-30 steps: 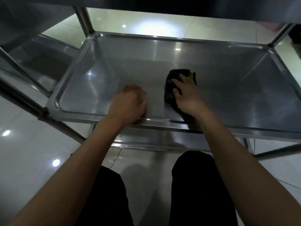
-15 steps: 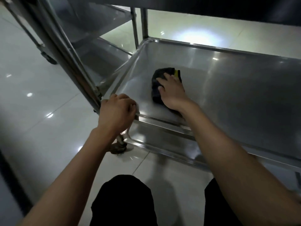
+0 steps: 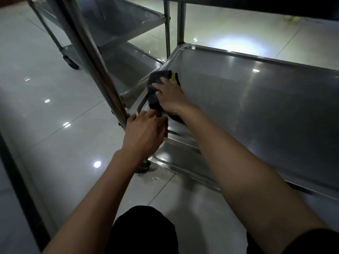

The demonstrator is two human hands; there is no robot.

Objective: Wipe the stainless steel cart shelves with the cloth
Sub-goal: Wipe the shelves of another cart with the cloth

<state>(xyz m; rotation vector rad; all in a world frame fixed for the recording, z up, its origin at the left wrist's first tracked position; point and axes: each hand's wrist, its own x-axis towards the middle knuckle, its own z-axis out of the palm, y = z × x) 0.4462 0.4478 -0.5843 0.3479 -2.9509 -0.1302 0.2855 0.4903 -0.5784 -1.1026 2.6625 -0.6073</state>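
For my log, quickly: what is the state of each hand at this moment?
Left hand: fingers curled round the shelf rim, gripping it.
Right hand: open, fingers flat, pressing the dark cloth onto the shelf.

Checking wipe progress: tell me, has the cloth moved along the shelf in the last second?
Yes. The cloth, under the right hand, has slid from mid-shelf toward the shelf's left end, near the cart's corner post.

Floor [image 3: 45, 129] is glossy pale tile with thin grout lines, catching little ceiling-light dots at left and one big glare patch [image 3: 238, 46] upper right. A second steel cart [image 3: 117, 24] stands upper left, its black caster wheel [image 3: 70, 63] on the tile.
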